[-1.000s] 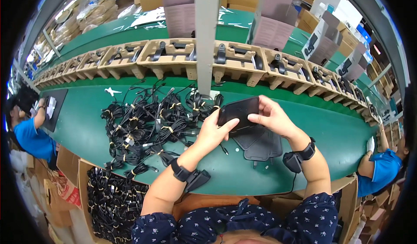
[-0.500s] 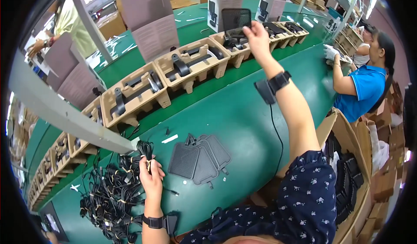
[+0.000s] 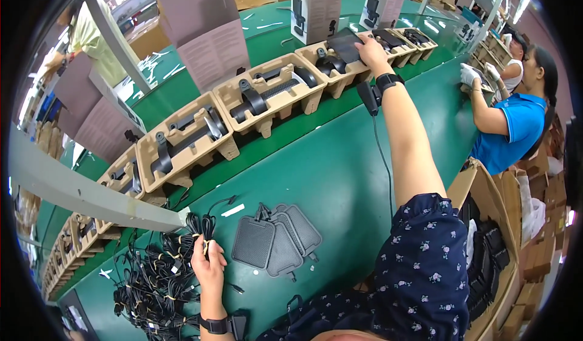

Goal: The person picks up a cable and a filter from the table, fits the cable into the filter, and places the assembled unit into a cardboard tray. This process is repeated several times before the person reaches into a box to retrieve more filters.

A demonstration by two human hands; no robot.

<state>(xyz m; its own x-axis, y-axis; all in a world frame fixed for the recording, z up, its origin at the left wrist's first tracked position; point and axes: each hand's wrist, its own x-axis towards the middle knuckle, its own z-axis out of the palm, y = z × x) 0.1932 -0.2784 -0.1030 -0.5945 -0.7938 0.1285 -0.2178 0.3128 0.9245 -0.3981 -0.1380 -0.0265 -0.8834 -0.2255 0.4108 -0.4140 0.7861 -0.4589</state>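
Observation:
My right hand (image 3: pixel 371 54) reaches forward and grips the right edge of a flat black mesh panel (image 3: pixel 345 47). The panel lies low over a brown moulded tray (image 3: pixel 336 86) that holds black parts. Near the front left, my left hand (image 3: pixel 208 259) is closed around a tied bundle of black cable (image 3: pixel 200 225), beside a heap of similar cable bundles (image 3: pixel 159 280). Between my arms, several dark mesh panels (image 3: pixel 254 242) lie overlapping on the green table (image 3: pixel 340 177).
A row of brown trays with black parts (image 3: pixel 182 150) curves across the table. A grey post (image 3: pixel 91 180) crosses the left side. Printed cartons (image 3: pixel 316 7) stand behind. At right are an open carton (image 3: pixel 486 244) and a gloved co-worker in blue (image 3: pixel 513 119).
My right hand has lowered the mesh panel from upright to nearly flat over the tray. My left hand keeps its cable bundle, and one cable end now sticks out to the right.

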